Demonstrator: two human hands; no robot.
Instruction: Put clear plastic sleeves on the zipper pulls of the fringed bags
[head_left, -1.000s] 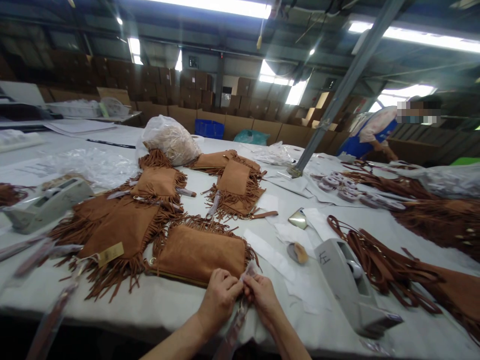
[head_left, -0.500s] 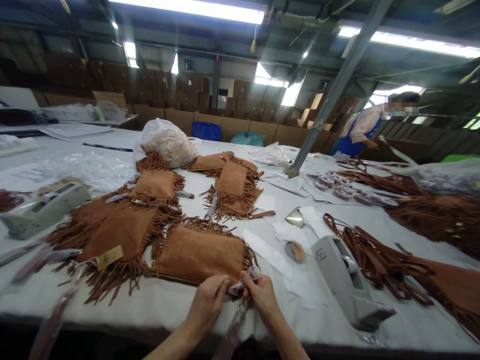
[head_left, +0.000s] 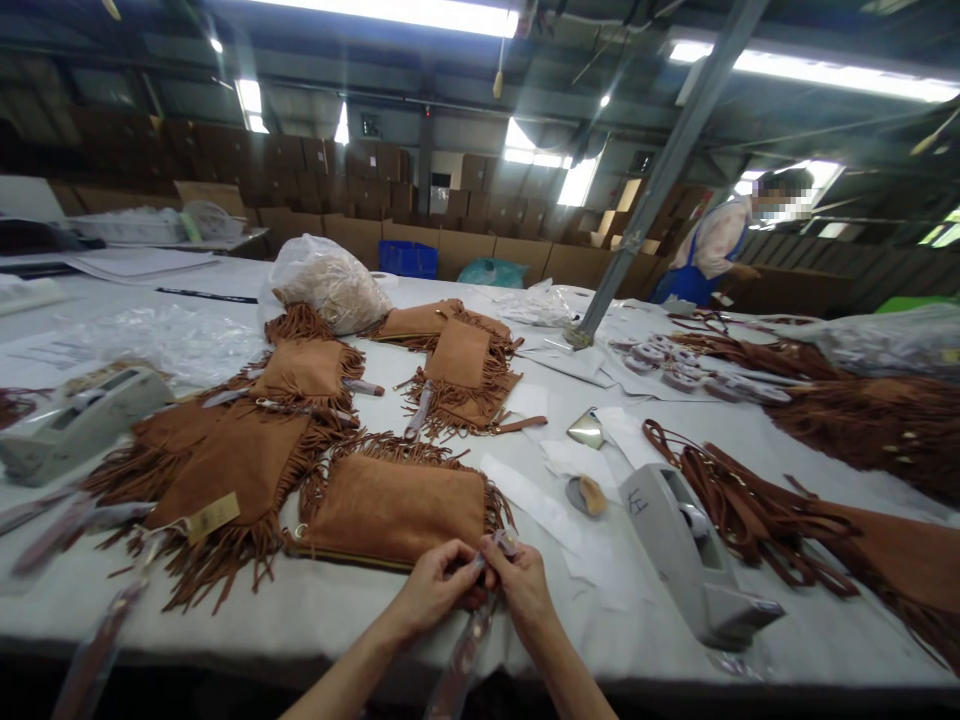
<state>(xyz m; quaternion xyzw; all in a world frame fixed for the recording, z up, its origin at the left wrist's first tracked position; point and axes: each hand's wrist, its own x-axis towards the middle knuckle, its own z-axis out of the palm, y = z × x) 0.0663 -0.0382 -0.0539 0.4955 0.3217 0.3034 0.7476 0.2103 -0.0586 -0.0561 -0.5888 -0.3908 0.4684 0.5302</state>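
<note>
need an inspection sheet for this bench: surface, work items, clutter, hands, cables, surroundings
surface: white-covered table, partly strewn with paper strips
work items: fringed brown zip pouch lies flat, zip along its near edge; plastic-wrapped strap by its near right corner
clutter: tape dispensers at right and left; loose brown straps; more fringed pouches
hands: right hand pinches plastic wrapping; left hand close beside it, hold partly hidden
cables: nothing seen on the tabletop
surroundings: stacked cardboard boxes; slanted metal post; co-worker in blue apron
</note>
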